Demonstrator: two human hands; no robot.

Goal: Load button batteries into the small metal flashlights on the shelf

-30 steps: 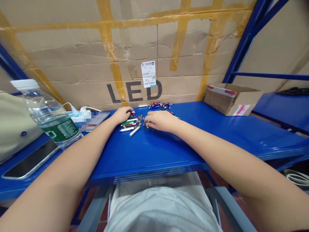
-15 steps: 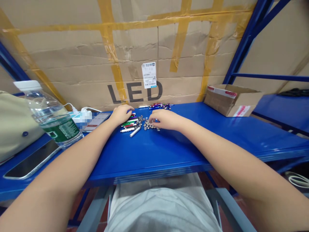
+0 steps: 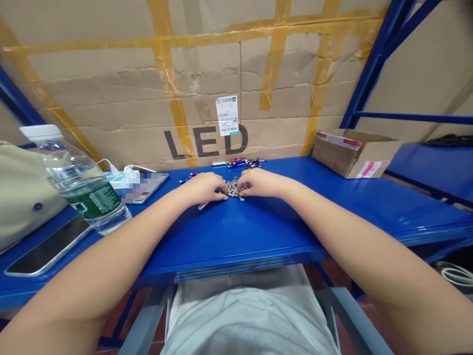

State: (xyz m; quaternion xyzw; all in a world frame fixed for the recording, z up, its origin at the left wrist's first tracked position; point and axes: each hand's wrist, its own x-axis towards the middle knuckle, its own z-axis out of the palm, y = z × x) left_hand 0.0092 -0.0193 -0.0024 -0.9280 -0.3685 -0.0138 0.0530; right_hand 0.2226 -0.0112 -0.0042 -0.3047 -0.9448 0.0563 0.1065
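Note:
Small round silver discs that look like button cells (image 3: pixel 232 189) lie in a loose pile between my hands on the blue table (image 3: pixel 236 231). My left hand (image 3: pixel 209 188) is at the pile's left edge, its fingers curled down and closed; what they hold, if anything, is hidden. My right hand (image 3: pixel 260 183) is at the right edge, thumb and fingers bent into a pinch, their contents too small to make out. Slim metal penlight-like tubes (image 3: pixel 203 205) are mostly covered by my left hand. More coloured tubes with clips (image 3: pixel 240 162) lie behind the pile.
A water bottle (image 3: pixel 86 182), a dark phone (image 3: pixel 50 245) and a second device (image 3: pixel 148 190) beside a white power strip (image 3: pixel 120 178) stand at left. An open cardboard box (image 3: pixel 342 155) sits at right. A large taped carton (image 3: pixel 207 98) walls the back.
My left hand has moved right and nearer to me, from behind the tubes to the disc pile, covering most of the tubes. My right hand has shifted slightly right.

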